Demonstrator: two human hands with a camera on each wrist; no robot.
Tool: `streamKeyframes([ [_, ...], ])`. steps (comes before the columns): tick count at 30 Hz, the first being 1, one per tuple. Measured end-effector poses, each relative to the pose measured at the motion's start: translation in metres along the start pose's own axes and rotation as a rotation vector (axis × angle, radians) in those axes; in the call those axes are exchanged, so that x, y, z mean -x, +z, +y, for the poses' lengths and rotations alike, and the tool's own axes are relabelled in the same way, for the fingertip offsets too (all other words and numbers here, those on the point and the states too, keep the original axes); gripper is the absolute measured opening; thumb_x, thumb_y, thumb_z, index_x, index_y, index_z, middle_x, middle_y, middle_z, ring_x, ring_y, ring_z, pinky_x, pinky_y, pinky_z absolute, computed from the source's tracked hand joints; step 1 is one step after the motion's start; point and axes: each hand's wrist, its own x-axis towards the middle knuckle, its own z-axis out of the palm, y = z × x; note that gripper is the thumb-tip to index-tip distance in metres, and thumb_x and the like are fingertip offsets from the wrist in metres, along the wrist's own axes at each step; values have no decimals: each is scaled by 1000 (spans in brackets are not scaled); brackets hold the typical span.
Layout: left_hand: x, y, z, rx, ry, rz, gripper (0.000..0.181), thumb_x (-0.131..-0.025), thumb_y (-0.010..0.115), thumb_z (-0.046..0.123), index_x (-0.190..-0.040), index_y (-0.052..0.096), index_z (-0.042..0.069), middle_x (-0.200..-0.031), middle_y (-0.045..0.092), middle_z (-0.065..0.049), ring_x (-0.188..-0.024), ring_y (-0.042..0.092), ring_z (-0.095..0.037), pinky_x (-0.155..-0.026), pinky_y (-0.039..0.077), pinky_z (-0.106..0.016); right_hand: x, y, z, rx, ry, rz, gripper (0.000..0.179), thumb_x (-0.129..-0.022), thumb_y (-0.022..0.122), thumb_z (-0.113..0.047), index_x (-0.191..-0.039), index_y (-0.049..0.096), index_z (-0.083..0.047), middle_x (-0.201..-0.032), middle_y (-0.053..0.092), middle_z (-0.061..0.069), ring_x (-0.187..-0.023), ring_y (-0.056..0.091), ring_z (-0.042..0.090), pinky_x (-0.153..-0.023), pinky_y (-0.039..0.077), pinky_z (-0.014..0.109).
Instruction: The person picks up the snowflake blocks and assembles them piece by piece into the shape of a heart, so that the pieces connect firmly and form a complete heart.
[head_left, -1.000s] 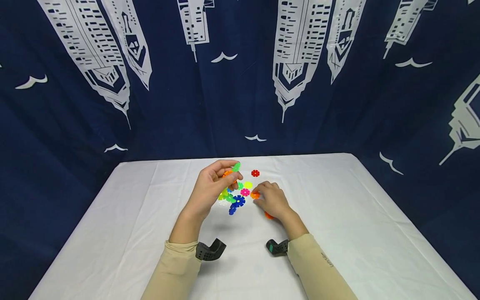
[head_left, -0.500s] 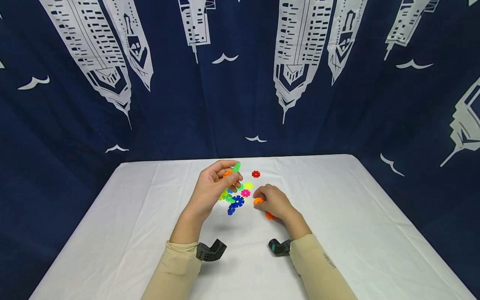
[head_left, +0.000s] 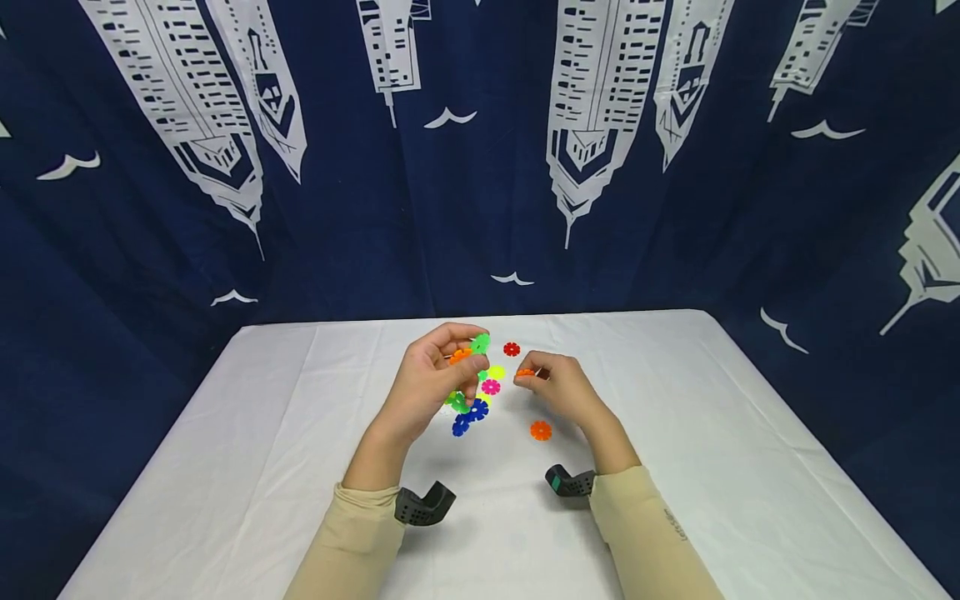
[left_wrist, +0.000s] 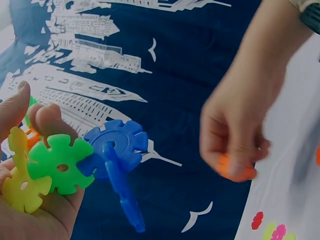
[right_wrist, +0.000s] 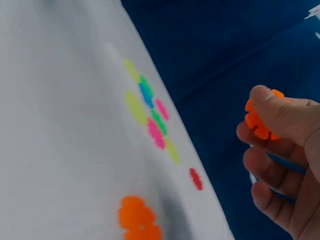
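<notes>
My left hand (head_left: 427,383) holds a joined chain of notched plastic flower discs. In the left wrist view, a green disc (left_wrist: 49,159), a yellow disc (left_wrist: 31,194) and two blue discs slotted together (left_wrist: 131,134) show, partly against the palm. Another green disc (head_left: 480,342) stands at the fingertips, with an orange one (head_left: 461,356) just below it. My right hand (head_left: 561,387) pinches a single orange disc (right_wrist: 256,122) between thumb and index finger, raised off the table and apart from the chain. The other right fingers are loosely bent.
On the white-covered table (head_left: 675,467) lie loose discs: an orange one (head_left: 536,431) below my right hand, a red one (head_left: 512,349), a pink one (head_left: 491,387) and a yellow one (head_left: 497,372), among several others. A dark blue printed curtain (head_left: 480,208) hangs behind.
My right hand has lifted the orange disc up from beside the pile, uncovering the other orange disc on the table. My left hand has shifted slightly right and turned with the chain.
</notes>
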Motion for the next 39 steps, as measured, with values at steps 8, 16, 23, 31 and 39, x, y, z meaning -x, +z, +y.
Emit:
streamKeyframes([
  [8, 2, 4, 2, -57, 46, 17, 34, -92, 68, 3, -125, 59, 4, -91, 62, -1, -51, 47, -11, -50, 44, -18, 5, -19, -29, -136, -117, 169, 6, -95, 68, -20, -95, 72, -15, -76, 71, 2, -62, 55, 20, -58, 47, 26],
  [16, 4, 7, 5, -94, 96, -2, 34, -93, 68, 4, -125, 58, 4, -89, 69, 2, -52, 44, -12, -48, 39, -17, 15, -31, -61, -306, -188, 244, 13, -102, 57, -12, -107, 66, -5, -68, 59, 11, -60, 50, 15, -54, 39, 22],
  [23, 4, 8, 6, -98, 100, -18, 32, -95, 63, 3, -126, 57, 4, -93, 73, -5, -53, 43, -12, -48, 37, -18, 23, -35, -75, -456, -356, 262, 9, -100, 56, -3, -106, 60, 1, -69, 64, 15, -48, 45, 16, -44, 40, 25],
  [31, 5, 9, 6, -137, 95, -24, 30, -92, 67, 5, -123, 64, 6, -85, 66, 0, -54, 45, -14, -49, 39, -21, 30, -37, -88, -482, -467, 255, 16, -100, 53, 3, -114, 57, 2, -64, 59, 10, -45, 39, 13, -40, 34, 24],
  [39, 6, 9, 5, -183, 87, -30, 33, -90, 69, 5, -123, 66, 10, -90, 68, -4, -58, 48, -13, -50, 41, -19, 32, -32, -94, -515, -587, 262, 17, -96, 54, 10, -110, 60, 5, -63, 57, 11, -47, 42, 12, -38, 33, 23],
])
